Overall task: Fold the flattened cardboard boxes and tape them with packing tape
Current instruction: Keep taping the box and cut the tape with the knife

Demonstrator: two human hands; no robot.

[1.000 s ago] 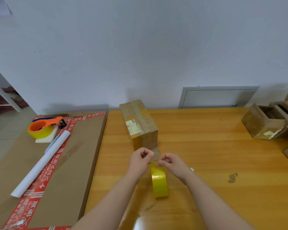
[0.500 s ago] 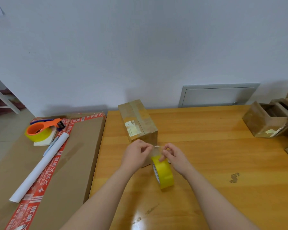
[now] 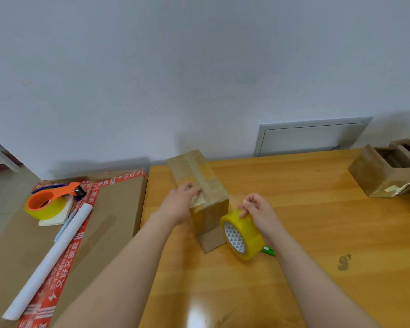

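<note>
Since a moment ago her left hand [image 3: 184, 197] has left the yellow tape roll [image 3: 243, 234] and lies flat, fingers apart, on the taped cardboard box [image 3: 199, 183]; right hand [image 3: 258, 211] pinches the roll's top, upright beside the box
</note>
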